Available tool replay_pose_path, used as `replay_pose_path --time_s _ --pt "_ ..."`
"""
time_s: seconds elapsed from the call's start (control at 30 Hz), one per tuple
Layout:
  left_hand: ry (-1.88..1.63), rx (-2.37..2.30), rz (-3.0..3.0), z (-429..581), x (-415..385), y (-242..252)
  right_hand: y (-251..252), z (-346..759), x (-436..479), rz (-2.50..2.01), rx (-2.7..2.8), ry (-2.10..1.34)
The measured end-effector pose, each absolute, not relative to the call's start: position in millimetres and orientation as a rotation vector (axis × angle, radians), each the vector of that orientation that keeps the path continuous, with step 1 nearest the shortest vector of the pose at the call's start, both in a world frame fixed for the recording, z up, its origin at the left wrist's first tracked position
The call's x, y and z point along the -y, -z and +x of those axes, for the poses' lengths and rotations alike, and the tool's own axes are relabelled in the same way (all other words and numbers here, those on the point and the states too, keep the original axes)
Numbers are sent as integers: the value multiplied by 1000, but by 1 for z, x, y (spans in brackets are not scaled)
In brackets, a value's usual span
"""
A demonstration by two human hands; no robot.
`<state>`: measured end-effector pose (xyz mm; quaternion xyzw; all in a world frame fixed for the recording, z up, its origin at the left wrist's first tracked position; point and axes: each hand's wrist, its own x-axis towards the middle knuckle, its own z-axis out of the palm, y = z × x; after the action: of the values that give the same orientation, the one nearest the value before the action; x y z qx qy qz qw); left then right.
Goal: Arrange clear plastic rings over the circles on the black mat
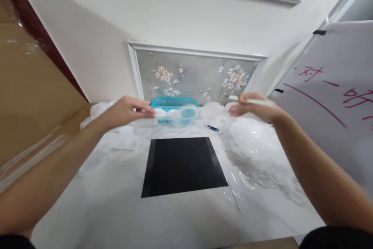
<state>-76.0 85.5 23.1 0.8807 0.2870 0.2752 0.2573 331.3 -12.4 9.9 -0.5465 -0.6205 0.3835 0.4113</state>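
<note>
My left hand (131,110) is closed in a pinch on a translucent white ringed plastic piece (188,113), blurred by motion, stretching rightward in front of a blue plastic basket (175,102). Across the table, my right hand (256,106) has its fingers closed around a slim white stick (258,102) that lies across the hand; its fingertips are smeared. Below and between both hands, a black rectangular mat (186,167) lies flat on the white table. Beneath my right hand spreads a heap of clear ringed plastic pieces (256,144).
More translucent white pieces (119,140) lie at the left. A blue pen (212,128) rests behind the mat. A framed flower picture (198,74) stands against the wall, a whiteboard (335,97) with red writing at right, and a cardboard box (35,86) at left.
</note>
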Motion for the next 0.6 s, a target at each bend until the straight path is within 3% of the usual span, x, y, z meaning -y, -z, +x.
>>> replay_pose_path --time_s 0.1,0.23,0.37,0.53,0.6 --pt "-412 -434 2621 -93 -45 47 50 314 55 -1413 1842 -993" --pt "-234 -269 2865 -120 1 124 110 294 104 -1515 2173 -978" --pt "-339 -500 2727 -126 -10 134 121 293 99 -1669 2043 -824" --pt "-438 -1198 2436 -88 -97 123 136 296 15 -2154 2030 -227" --pt "-415 -1280 2376 -71 -128 127 146 295 -16 -2278 2070 -156"
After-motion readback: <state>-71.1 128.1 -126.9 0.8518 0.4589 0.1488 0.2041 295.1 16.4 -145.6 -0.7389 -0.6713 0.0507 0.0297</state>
